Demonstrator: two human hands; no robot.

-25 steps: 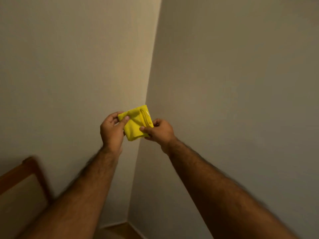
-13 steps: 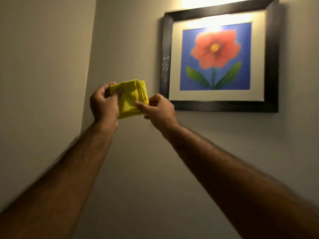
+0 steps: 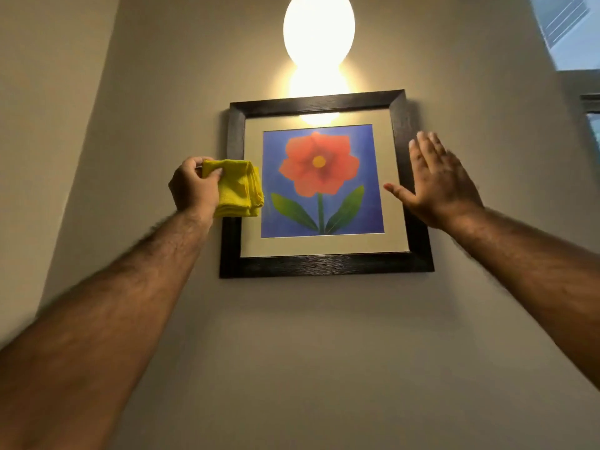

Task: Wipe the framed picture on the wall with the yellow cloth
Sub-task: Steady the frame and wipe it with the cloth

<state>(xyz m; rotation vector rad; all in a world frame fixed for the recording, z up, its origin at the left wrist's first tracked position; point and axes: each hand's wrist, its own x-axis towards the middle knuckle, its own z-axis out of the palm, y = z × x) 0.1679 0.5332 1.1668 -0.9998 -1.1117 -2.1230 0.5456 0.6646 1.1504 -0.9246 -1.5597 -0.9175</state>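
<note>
At nine o'clock of the picture, the left hand is clamped on the folded cloth, which overlaps the dark frame's left edge. The picture hangs on the wall; a lamp glows at twelve o'clock. At three o'clock, the right hand is spread flat, empty, over the frame's right edge.

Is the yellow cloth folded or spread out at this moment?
Folded. The yellow cloth is a compact pad with stacked layer edges showing on its right side, gripped in the left hand over the picture frame.
</note>
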